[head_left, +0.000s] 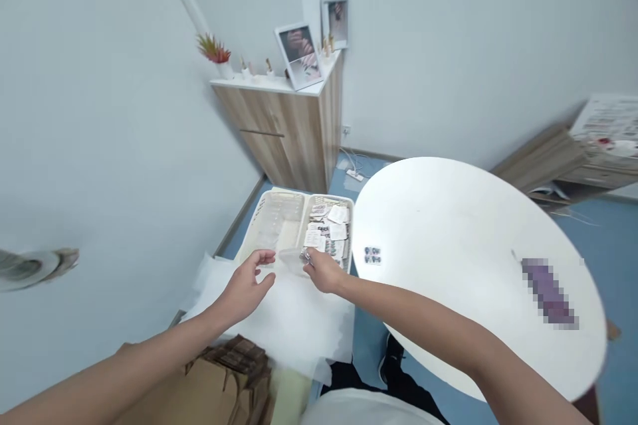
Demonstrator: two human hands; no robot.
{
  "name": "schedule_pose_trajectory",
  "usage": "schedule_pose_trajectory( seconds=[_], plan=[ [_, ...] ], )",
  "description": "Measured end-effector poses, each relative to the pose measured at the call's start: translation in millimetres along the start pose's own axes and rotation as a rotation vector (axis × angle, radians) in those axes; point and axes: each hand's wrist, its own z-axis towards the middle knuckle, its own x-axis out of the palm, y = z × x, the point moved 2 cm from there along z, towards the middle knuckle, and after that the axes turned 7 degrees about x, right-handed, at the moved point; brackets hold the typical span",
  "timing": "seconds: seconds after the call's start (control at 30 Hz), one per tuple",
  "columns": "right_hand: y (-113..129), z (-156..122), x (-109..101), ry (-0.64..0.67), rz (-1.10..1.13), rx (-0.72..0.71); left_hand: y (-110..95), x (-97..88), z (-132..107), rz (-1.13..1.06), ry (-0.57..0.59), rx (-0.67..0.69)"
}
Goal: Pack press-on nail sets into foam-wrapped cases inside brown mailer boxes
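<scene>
My right hand (323, 270) is closed on a blurred, translucent plastic piece (290, 257), with a small dark patterned item at its fingertips. Beside it on the left, my left hand (249, 284) is open, thumb and fingers apart, with nothing visible in it. Just beyond my hands stand two white plastic baskets. The left basket (245, 247) contains clear plastic pieces (272, 231). Small white cards and patterned packets (337, 231) fill the right basket (351, 212). White sheets (294, 322) of soft-looking material lie beneath my hands.
A white oval table (448, 226) stands at the right, with a small patterned card (372, 255) and a pixelated purple object (548, 295) on it. Brown cardboard (199, 388) is stacked at lower left. A wooden cabinet (294, 139) and a power strip (355, 175) are ahead.
</scene>
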Motion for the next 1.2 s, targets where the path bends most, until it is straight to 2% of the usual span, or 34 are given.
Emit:
schedule_pose_trajectory(
  seconds=[0.1,0.2,0.33,0.4,0.43,0.5,0.53,0.6,0.67,0.77,0.9,0.97,1.07,1.13,1.2],
  plan=[
    [-12.1,-48.0,-38.7,-0.024,0.088,-0.022,-46.9,16.8,-11.0,0.046,0.097,0.04],
    [-36.3,-99.3,-74.4,-0.067,0.165,-0.037,-103.6,51.9,-22.1,0.053,0.139,0.091],
    [-95.5,-170.8,-112.6,-0.121,0.321,-0.029,-167.6,124.3,-44.5,-0.029,0.016,0.237],
    [-131.5,-205.8,-125.1,-0.125,0.462,-0.002,-186.3,167.0,-55.4,-0.1,-0.022,0.274],
    [-149.1,-221.8,-129.1,-0.113,0.547,0.024,-192.8,188.9,-59.3,-0.133,0.005,0.272],
    [-181.0,-249.2,-133.3,-0.073,0.731,0.061,-203.4,229.8,-63.8,-0.214,0.073,0.288],
    [-194.9,-260.1,-134.0,-0.065,0.818,0.071,-208.2,248.8,-64.6,-0.257,0.144,0.297],
    [-218.5,-276.1,-133.7,-0.069,0.962,0.077,-216.6,280.9,-63.8,-0.35,0.232,0.29],
    [-237.7,-285.7,-132.0,-0.101,1.058,0.089,-224.3,307.9,-61.5,-0.421,0.343,0.306],
    [-261.2,-292.6,-129.8,-0.173,1.115,0.133,-231.9,338.6,-54.2,-0.487,0.367,0.335],
    [-286.9,-294.8,-135.9,-0.324,1.068,0.175,-236.0,368.6,-39.8,-0.59,0.456,0.279],
    [-296.6,-294.2,-143.2,-0.424,1.039,0.179,-236.7,378.8,-33.3,-0.629,0.565,0.219],
    [-304.2,-290.9,-152.7,-0.491,1.048,0.194,-235.4,388.1,-25.3,-0.655,0.697,0.147],
    [-305.7,-287.5,-156.0,-0.506,1.067,0.225,-232.0,391.0,-20.2,-0.693,0.683,0.105],
    [-306.4,-284.4,-157.1,-0.534,1.098,0.262,-226.7,392.1,-15.7,-0.743,0.619,0.063]
  ],
)
